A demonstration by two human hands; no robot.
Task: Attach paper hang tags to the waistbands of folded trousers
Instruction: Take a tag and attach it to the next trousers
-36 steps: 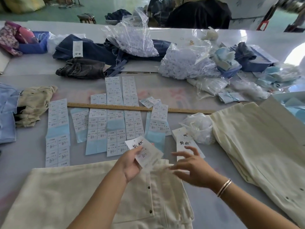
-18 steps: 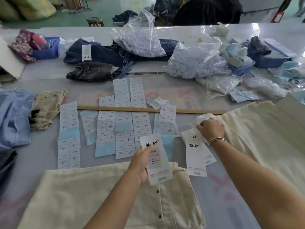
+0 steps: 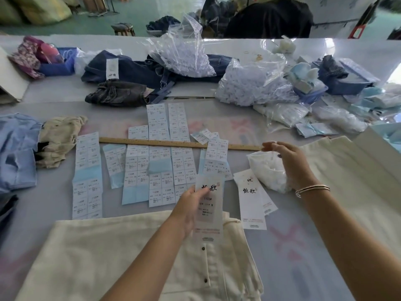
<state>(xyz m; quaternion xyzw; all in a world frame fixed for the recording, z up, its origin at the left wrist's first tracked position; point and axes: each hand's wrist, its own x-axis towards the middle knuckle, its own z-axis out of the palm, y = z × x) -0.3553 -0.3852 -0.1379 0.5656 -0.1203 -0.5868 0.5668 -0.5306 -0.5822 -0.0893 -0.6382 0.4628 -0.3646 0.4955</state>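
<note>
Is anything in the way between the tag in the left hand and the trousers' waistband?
Nothing visible. The left hand holds the hang tag right above the waistband of the cream trousers.

Left forearm reaching up from the lower edge, bare, angled toward the right. Left hand raised at mid-frame, back of the hand turned to the camera, thumb and fingers pinching the long white paper hang tag with black brush characters along its left edge, the tag hanging upright. Right forearm entering from the lower right corner, bare, with thin silver bangles around the wrist. Right hand extended forward, fingers loosely curled, fingertips pinched together on something too small to make out, just above the crumpled clear plastic bag of white pieces.
</note>
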